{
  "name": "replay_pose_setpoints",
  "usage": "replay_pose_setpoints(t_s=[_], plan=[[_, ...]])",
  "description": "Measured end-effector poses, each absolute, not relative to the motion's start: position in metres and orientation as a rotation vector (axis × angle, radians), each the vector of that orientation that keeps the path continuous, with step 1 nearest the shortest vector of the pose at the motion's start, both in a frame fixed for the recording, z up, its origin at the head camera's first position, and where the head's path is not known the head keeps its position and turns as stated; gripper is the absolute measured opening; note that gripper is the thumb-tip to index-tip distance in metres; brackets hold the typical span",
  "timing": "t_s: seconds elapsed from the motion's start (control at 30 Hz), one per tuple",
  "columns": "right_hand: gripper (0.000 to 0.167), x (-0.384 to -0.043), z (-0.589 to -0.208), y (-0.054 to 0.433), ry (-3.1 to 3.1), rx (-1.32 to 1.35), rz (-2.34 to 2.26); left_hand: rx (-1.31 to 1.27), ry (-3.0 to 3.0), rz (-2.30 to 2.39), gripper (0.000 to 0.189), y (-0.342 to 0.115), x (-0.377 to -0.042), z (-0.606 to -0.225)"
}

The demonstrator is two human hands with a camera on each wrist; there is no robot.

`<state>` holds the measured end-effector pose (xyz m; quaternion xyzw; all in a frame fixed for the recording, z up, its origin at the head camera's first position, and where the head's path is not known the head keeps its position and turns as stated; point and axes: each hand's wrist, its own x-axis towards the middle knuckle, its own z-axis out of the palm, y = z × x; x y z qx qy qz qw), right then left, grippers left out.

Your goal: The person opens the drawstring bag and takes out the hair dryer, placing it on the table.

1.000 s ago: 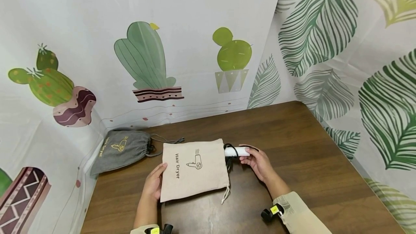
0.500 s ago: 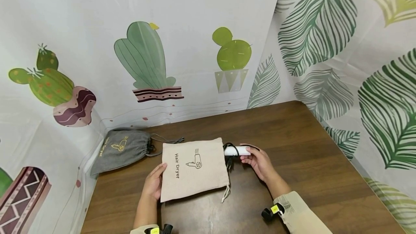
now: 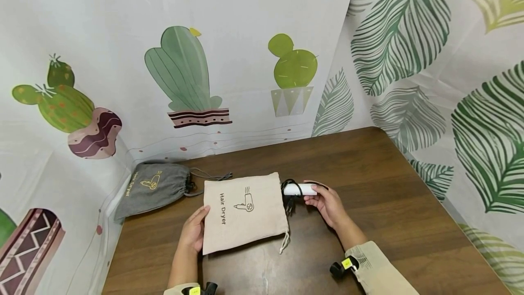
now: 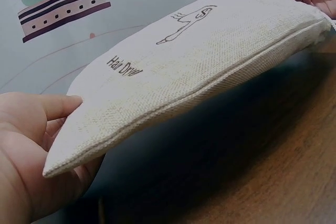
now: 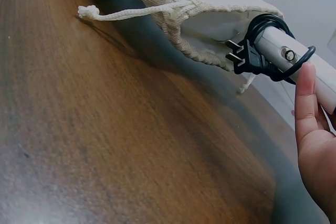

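A cream drawstring bag [image 3: 243, 222], printed "Hair Dryer", is held tilted above the table with its mouth toward the right. My left hand [image 3: 195, 231] pinches its closed end, thumb on top and fingers beneath. From the mouth sticks the handle of a white corded hair appliance [image 3: 291, 190]; the rest is hidden inside the bag. My right hand [image 3: 327, 206] holds the handle's outer end between thumb and fingers. A black cord [image 5: 270, 22] is wound around the handle, and its two-pin plug [image 5: 247, 59] hangs by the bag's opening in the right wrist view.
A grey drawstring bag [image 3: 153, 188] with a yellow hair dryer print lies at the table's back left corner, its cord trailing right. The brown wooden table [image 3: 352, 163] meets cactus- and leaf-printed cloth [image 3: 245, 72] behind and at the sides. A white drawstring end [image 3: 284, 242] dangles from the cream bag.
My right hand has shifted very slightly right with the white handle, and the plug under it shows more. The cream bag's mouth end is slightly higher. My left hand stays nearly still.
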<state>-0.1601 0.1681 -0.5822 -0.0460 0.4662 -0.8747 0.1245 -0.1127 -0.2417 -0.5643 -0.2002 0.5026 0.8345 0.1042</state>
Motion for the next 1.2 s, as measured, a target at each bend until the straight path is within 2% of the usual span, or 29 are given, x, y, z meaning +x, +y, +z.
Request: replay_pose_setpoints(t_s=[0.53,0.93,1.2], plan=[[0.028,-0.161,-0.585,0.170,1.336,-0.136,-2.572,-0.680,1.589,2.453,0.009,-0.247,-0.117,-0.586],[0.029,-0.161,-0.586,0.171,1.355,-0.124,-2.573,-0.583,1.583,2.480,0.016,-0.252,-0.115,-0.588],[0.030,-0.160,-0.588,0.173,1.362,-0.101,-2.591,-0.648,1.552,2.475,0.019,-0.250,-0.115,-0.582]])
